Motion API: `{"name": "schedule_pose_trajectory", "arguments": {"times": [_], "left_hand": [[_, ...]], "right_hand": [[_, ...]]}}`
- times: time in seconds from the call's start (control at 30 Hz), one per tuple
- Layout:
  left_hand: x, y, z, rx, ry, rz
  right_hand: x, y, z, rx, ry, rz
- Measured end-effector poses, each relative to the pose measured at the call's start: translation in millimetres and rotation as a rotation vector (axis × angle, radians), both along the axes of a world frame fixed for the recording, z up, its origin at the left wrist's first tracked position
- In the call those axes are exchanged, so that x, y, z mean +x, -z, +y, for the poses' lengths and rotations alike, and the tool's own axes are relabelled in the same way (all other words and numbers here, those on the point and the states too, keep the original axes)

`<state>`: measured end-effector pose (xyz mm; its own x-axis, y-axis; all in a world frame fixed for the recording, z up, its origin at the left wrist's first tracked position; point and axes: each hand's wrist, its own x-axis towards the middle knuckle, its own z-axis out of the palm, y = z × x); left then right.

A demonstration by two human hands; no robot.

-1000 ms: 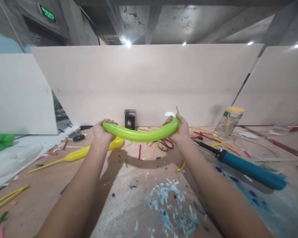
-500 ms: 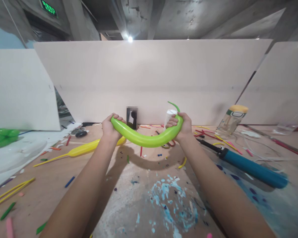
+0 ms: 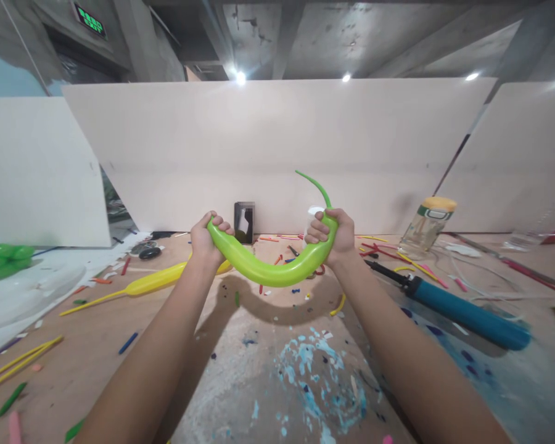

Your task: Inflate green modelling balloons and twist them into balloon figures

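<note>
At the centre of the frame, we hold a green balloon [image 3: 272,276] bent downward, our left hand [image 3: 207,239] and right hand [image 3: 340,235] each closed around one end.

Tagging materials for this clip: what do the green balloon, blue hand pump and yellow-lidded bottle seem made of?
Green balloon: likely glossy latex; bright highlights, curved body, thin uninflated tail.
Blue hand pump: probably smooth, satin plastic; even colour, soft sheen.
Yellow-lidded bottle: clear, smooth glass or plastic; its see-through walls fit either.
</note>
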<state>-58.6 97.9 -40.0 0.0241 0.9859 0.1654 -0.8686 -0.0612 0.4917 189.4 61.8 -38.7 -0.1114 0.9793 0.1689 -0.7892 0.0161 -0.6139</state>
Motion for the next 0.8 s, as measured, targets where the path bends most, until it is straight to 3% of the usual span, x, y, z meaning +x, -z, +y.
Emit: {"name": "schedule_pose_trajectory", "arguments": {"times": [0.13,0.23,0.3,0.4,0.47,0.5,0.57,0.63,0.7,0.8], "left_hand": [[0.1,2.0,1.6,0.009,-0.001,0.004],[1.7,11.7,10.3,-0.023,-0.115,0.118],[1.4,19.8,18.2,-0.050,-0.228,0.249],[-2.2,27.5,26.4,0.018,-0.490,0.543],[-3.1,28.5,26.4,0.148,-0.717,0.771],[-1.9,28.4,24.6,0.220,-0.813,0.877],[5.0,28.9,18.2,0.345,-0.900,1.062],[16.5,30.7,9.8,0.453,-0.817,1.201],[29.0,32.5,0.9,0.573,-0.645,1.295],[42.0,30.7,-11.0,0.700,-0.491,1.308]], "right_hand": [[-1.7,-5.4,-2.5,0.012,0.029,-0.026],[5.2,-2.5,5.1,-0.026,0.182,-0.024],[15.9,4.4,15.0,-0.052,0.435,-0.107],[35.7,14.0,28.6,-0.061,0.975,-0.443],[43.0,13.6,30.3,-0.042,1.163,-0.612],[42.6,11.0,27.9,-0.005,1.152,-0.664],[31.9,3.4,17.4,0.140,0.969,-0.760],[10.5,-2.5,2.8,0.332,0.715,-0.953],[-14.2,-2.5,-10.0,0.497,0.519,-1.224],[-39.8,6.3,-17.2,0.655,0.495,-1.441]]}}
